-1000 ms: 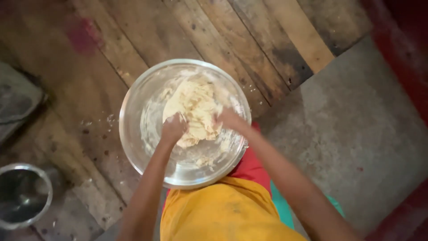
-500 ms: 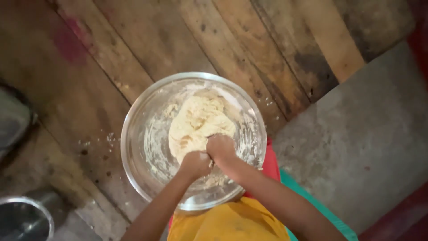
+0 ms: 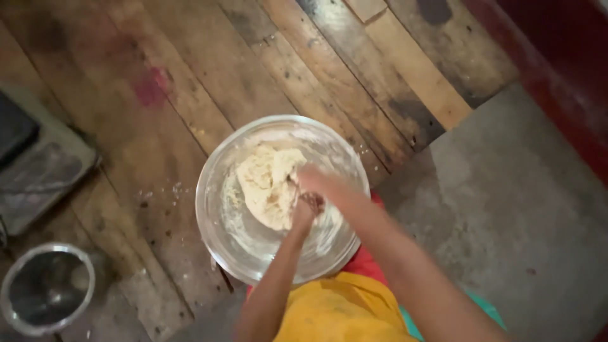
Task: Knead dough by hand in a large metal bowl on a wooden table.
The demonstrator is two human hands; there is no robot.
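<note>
Dough: a pale, shaggy lump (image 3: pixel 269 185) lying in the steel bowl (image 3: pixel 215 218), just beyond and to the left of both hands.
Left hand: (image 3: pixel 306 209) its grip is curled into a loose fist, knuckles pressed on the near right edge of the lump.
Right hand: (image 3: pixel 315 180) blurred; it lies on the lump just above the left hand, and I cannot tell how far its grip is closed.
Handling: judged soft, sticky and fairly heavy; it will stretch and tear, not lift clean. Best taken from underneath at the thick edge.
Bowl: slick with floury smears, standing on a plank floor (image 3: pixel 190 76).
Nearby: a smaller metal pot (image 3: pixel 45 288) well away on the left hand's side.
</note>
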